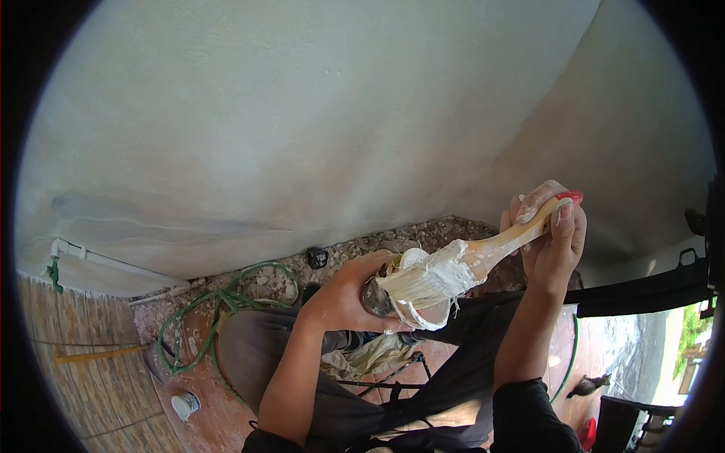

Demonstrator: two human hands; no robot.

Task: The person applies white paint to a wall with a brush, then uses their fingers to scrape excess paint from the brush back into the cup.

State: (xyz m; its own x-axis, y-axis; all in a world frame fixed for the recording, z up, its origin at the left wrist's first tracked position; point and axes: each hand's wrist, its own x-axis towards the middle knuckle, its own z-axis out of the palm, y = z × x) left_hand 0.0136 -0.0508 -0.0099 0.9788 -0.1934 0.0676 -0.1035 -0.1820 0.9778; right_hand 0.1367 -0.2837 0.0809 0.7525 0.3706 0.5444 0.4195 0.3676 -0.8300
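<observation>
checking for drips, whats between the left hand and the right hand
In the head view, the paint-loaded brush spans from left hand to right hand.

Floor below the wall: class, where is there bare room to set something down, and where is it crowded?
Free: the tiles left of the green hose, above the small white cup. Crowded: rubble along the wall, the hose loops, and beneath the left hand and right hand holding the brush.

Readable text: none can be made out anywhere in the view.
Paintbrush (453,273): no brand or number is seen on the handle or the paint-covered bristles.
Container (375,296): no label is shown.
Wall (302,113): no sign or marking is borne.
</observation>
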